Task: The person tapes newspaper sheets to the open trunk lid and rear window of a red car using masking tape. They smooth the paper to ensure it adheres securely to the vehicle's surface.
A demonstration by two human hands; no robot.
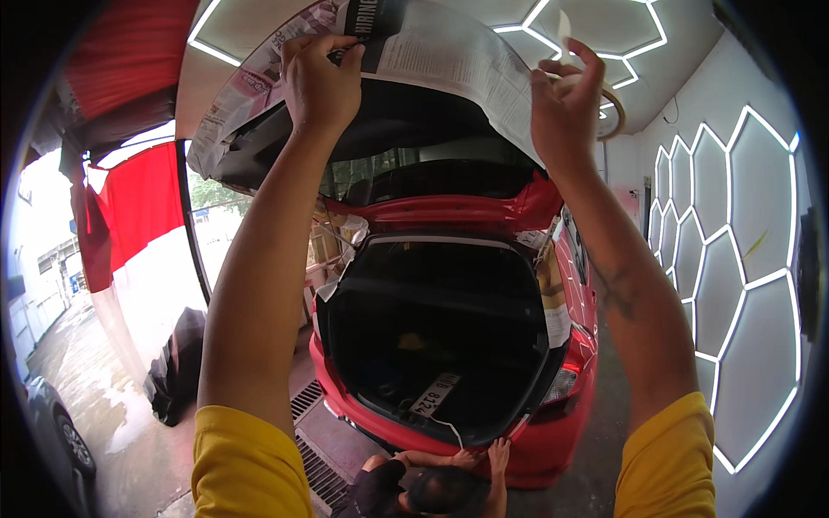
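Above me, newspaper sheets [432, 47] cover the edge of the raised tailgate [406, 108] of a red car. My left hand [321, 86] is closed in a pinch at the newspaper's edge, beside a dark printed block. A roll of masking tape [615, 112] is in my right hand [566, 108], close to the right end of the newspaper. From between the right fingers a pale strip of tape [564, 30] sticks up. Both arms are raised, and the right palm hides part of the roll.
Below, the open trunk [432, 319] holds a loose plate [434, 394]. Another person [440, 492] crouches at the rear bumper [518, 449], hands on its edge. Hexagonal lights [730, 233] line the right wall. A red and white curtain [142, 216] hangs left; a parked car [60, 427] stands beyond.
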